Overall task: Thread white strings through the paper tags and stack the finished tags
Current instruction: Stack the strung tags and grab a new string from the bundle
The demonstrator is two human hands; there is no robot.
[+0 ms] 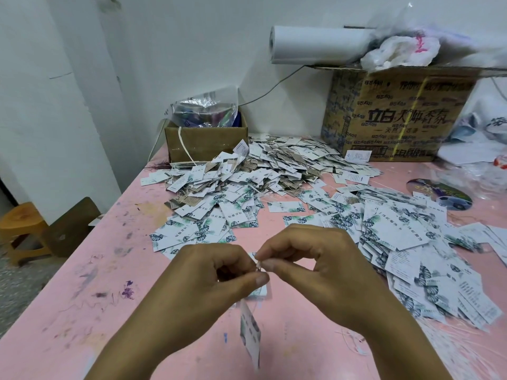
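Note:
Both hands meet above the pink table (pixel 90 283). My left hand (pixel 208 272) pinches the top of a leaf-printed paper tag (pixel 250 334) that hangs edge-on below it. My right hand (pixel 310 259) pinches a thin white string (pixel 259 266) right at the tag's top. A small tag stack (pixel 258 292) lies on the table just under the fingers. A big heap of strung tags (pixel 263 165) fills the back middle. Loose leaf-printed tags (pixel 397 242) spread along the right, and white strings (pixel 450 341) lie at the front right.
A small open cardboard box (pixel 205 142) with plastic bags stands at the back left. A large printed carton (pixel 395 113) carries a white paper roll (pixel 315 45) and bags. A round printed disc (pixel 439 193) lies at the right. A wooden stool (pixel 22 231) stands off the table's left.

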